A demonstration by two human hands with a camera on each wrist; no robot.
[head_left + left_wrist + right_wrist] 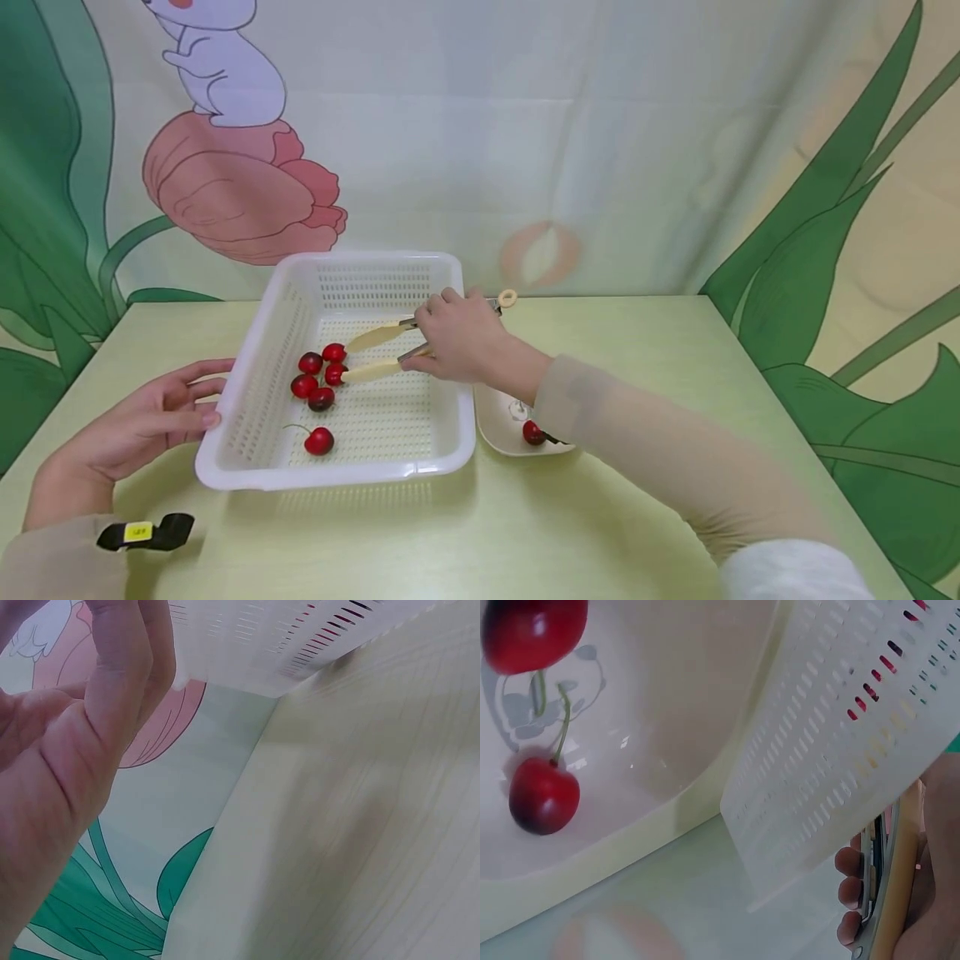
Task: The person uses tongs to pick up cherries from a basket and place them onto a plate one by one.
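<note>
A white perforated plastic basket (442,450) stands on the table with several dark red cherries (321,399) inside, most grouped left of its middle. One cherry (319,441) with a green stem lies apart nearer the front. My left hand (153,410) holds the basket's left rim, thumb at the outer edge and fingertips partly hidden by it. Reaching over the right wall, my right hand (465,337) grips tongs (372,369) with cream-coloured tips. The tongs' arms are spread, their tips right at two cherries of the group.
Right of the basket sits a small white dish (652,750) with a grey printed pattern, holding cherries (544,796); my right forearm covers part of it in the head view. A printed curtain (450,167) hangs behind the pale table (637,333).
</note>
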